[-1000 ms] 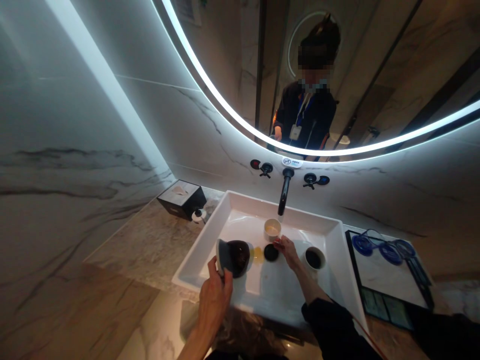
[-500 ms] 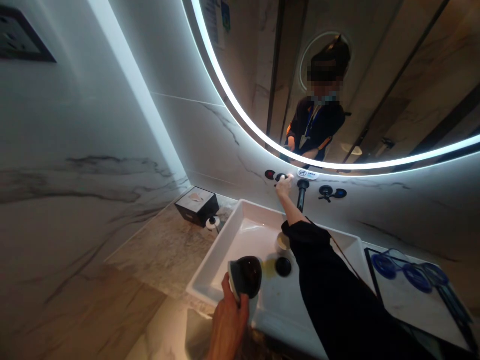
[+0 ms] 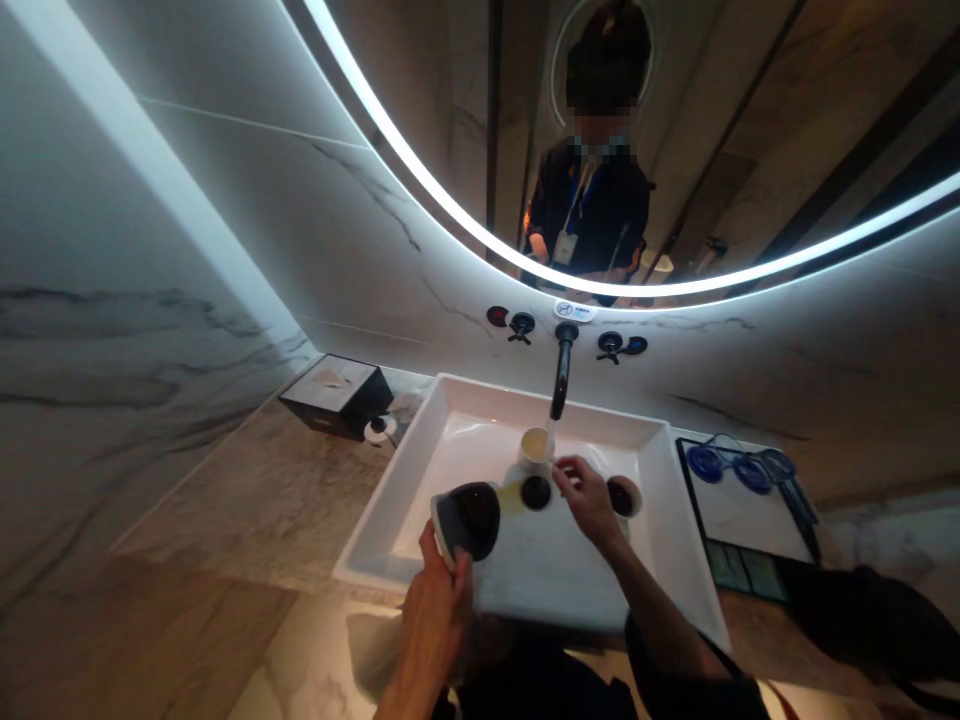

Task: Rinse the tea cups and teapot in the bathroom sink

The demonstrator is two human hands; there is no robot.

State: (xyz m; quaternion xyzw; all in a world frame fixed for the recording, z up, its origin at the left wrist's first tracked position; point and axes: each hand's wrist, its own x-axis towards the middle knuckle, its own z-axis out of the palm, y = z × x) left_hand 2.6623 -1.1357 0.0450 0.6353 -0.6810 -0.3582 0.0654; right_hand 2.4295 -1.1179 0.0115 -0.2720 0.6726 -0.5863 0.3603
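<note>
My left hand point(image 3: 437, 610) is closed around a cup point(image 3: 469, 520) with a dark glossy inside and a pale outer side, held tilted over the left front of the white sink point(image 3: 390, 480). My right hand point(image 3: 591, 500) reaches over the basin with fingers loosely bent and apart, and nothing shows in it. Its fingertips are close beside a small white cup point(image 3: 535, 444) holding pale yellowish liquid. That cup stands under the black faucet point(image 3: 561, 375), where a thin stream of water appears to fall. Another cup point(image 3: 622, 496), dark inside, lies to the right, partly behind my hand.
Black cross handles point(image 3: 521, 328) flank the faucet on the wall below a lit round mirror point(image 3: 450, 215). A dark drain point(image 3: 535, 491) has a yellowish streak beside it. Left stands a tissue box point(image 3: 337, 390) and a white bottle point(image 3: 381, 430); right, blue goggles point(image 3: 739, 470) on a tray point(image 3: 757, 525).
My right hand has left the hot-side handle and come down beside the small white cup. Water now seems to run from the faucet. My left hand still holds its cup; the view has shifted.
</note>
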